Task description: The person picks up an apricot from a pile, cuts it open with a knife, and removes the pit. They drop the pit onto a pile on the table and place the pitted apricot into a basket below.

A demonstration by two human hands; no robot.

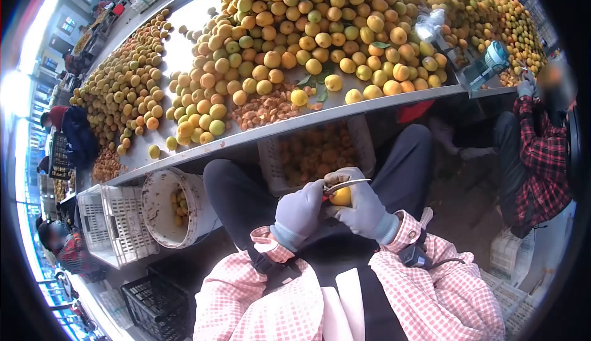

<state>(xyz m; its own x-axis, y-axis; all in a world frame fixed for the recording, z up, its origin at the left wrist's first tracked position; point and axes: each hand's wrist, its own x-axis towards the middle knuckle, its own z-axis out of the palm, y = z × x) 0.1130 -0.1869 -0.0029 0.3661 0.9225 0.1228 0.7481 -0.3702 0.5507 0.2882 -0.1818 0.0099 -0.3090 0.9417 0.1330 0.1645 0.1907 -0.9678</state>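
My right hand (360, 210), in a pale grey glove, is closed around a yellow-orange apricot (340, 197) above my lap. Against it, my left hand (298, 215), gloved the same way, has its fingers bent shut at the fruit's left side. A small red bit shows at the left fingertips, but what they grip is mostly hidden. Across the top of the apricot runs a thin, curved, greyish strip (349, 184), whose kind I cannot make out. Between my knees, below the hands, a white crate (271, 171) holds many orange-brown fruit pieces (317, 153).
A metal-edged table (258, 139) carries large heaps of apricots (295, 17) and brown scraps (268, 105). A white bucket (198, 221) and white crates (120, 227) stand at left. A teal-lidded bottle (489, 67) is at right, near a co-worker in a plaid shirt (542, 162).
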